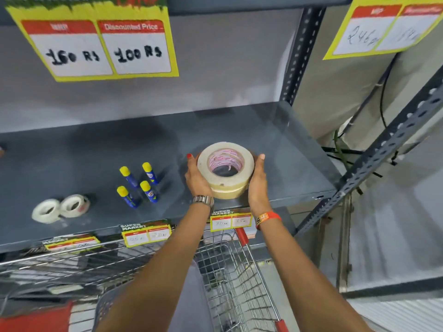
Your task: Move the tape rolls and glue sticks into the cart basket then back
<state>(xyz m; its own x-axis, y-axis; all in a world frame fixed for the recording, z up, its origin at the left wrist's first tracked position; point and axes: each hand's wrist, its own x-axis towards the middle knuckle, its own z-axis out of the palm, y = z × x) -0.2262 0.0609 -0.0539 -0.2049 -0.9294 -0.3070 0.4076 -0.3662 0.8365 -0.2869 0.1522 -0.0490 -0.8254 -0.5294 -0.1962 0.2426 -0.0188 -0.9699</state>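
Note:
A stack of beige masking tape rolls [225, 168] sits near the front edge of the grey shelf [275, 144]. My left hand [197, 177] presses its left side and my right hand [257, 180] its right side, so both clasp the stack. Several blue glue sticks with yellow caps [137, 184] stand upright to the left. Two clear tape rolls [61, 209] lie side by side further left. The wire cart basket [223, 271] is below the shelf edge, under my forearms.
Yellow price tags [146, 233] hang along the shelf's front edge. A large price sign [100, 44] hangs above the back of the shelf. A slotted metal upright [302, 53] and a diagonal brace [383, 149] stand to the right. The cart's red handle [242, 236] sits between my arms.

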